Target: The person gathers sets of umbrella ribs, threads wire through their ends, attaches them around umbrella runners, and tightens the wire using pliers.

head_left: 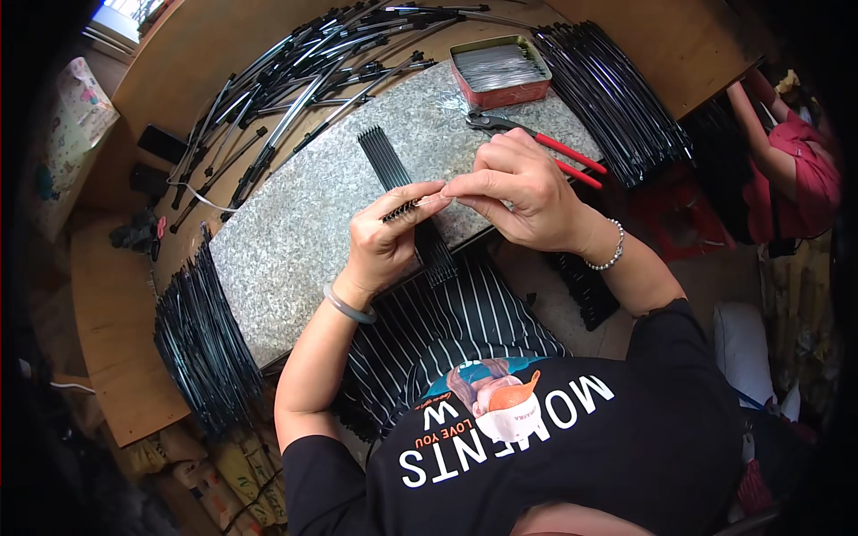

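Note:
My left hand [386, 234] pinches the end of a thin black rod [404, 209] between thumb and fingers. My right hand [518, 189] meets it from the right, fingertips closed on a fine silvery pin at the rod's tip. Both hands hover over a neat row of black rods [393, 170] lying on a grey speckled stone slab [295, 241]. A jade-coloured bangle sits on my left wrist, a beaded bracelet on my right.
Red-handled pliers [545, 143] lie just beyond my right hand. A red metal tin [500, 70] of thin pins stands at the slab's far edge. Bundles of black rods lie at the left [206, 339], far left [295, 80] and right [617, 98]. Another person in red [795, 179] sits at the right.

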Action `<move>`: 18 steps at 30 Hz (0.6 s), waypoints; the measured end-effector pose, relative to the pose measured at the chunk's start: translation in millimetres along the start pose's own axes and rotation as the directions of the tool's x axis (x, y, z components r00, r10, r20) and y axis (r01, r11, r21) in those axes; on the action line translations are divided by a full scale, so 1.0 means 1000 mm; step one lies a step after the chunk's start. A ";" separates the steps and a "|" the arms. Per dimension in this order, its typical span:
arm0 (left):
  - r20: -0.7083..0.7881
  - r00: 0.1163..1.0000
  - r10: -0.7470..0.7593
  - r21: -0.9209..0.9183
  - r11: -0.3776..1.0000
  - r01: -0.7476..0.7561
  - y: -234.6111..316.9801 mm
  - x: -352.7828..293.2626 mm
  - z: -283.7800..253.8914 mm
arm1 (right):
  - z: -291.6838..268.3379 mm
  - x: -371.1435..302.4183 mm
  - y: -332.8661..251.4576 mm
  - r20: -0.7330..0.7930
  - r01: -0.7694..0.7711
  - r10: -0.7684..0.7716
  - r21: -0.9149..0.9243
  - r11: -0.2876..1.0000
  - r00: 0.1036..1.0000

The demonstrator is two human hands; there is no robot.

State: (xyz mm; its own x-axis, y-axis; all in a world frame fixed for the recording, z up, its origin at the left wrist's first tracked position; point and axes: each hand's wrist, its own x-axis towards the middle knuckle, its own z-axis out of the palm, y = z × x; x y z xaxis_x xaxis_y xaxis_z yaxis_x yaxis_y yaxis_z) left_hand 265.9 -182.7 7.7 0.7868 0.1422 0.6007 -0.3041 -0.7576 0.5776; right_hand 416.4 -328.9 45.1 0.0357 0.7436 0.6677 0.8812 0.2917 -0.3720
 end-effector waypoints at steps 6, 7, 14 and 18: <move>-0.003 1.000 0.015 -0.001 1.000 -0.015 -0.001 0.000 0.001 | 0.006 0.000 0.003 0.007 -0.034 0.034 0.074 0.997 0.999; -0.004 1.000 0.016 0.001 1.000 -0.016 -0.001 -0.001 0.001 | 0.005 0.001 0.004 -0.001 0.000 0.000 0.070 0.998 1.000; 0.022 1.000 0.016 0.009 1.000 -0.016 -0.004 -0.002 0.000 | 0.000 0.008 0.009 -0.046 0.207 -0.210 -0.074 0.976 0.977; 0.028 0.999 0.034 0.019 0.999 -0.035 -0.004 -0.002 0.002 | 0.007 0.006 0.008 0.054 -0.006 -0.006 0.227 0.974 0.998</move>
State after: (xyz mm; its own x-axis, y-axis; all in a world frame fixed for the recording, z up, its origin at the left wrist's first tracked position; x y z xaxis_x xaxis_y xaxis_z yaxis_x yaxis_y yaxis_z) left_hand 266.5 -181.4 3.0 0.7908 0.0982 0.6042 -0.3209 -0.7741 0.5457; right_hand 420.3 -317.9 41.7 0.0045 0.7734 0.6339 0.7508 0.4161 -0.5130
